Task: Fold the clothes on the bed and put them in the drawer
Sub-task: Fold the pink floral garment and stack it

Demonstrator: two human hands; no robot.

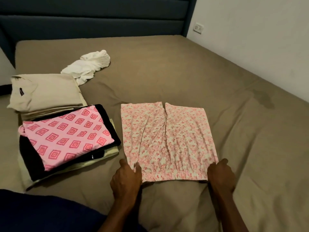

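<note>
Grip tips (pixel 136 168) hidden — shorts (pixel 167 136) waistband.

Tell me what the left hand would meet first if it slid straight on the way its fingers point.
The left hand points up the bed, gripping the floral shorts at the waistband corner. Going on, it would likely run along their left edge; depth is unclear.

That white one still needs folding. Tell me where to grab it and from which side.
Take the crumpled white garment at its flatter near end, beside the folded beige stack, reaching in from the near right over bare bedsheet. That end lies spread out, while the far end is bunched into a knot. This is a judgement; its hems are hidden in the folds.
</note>
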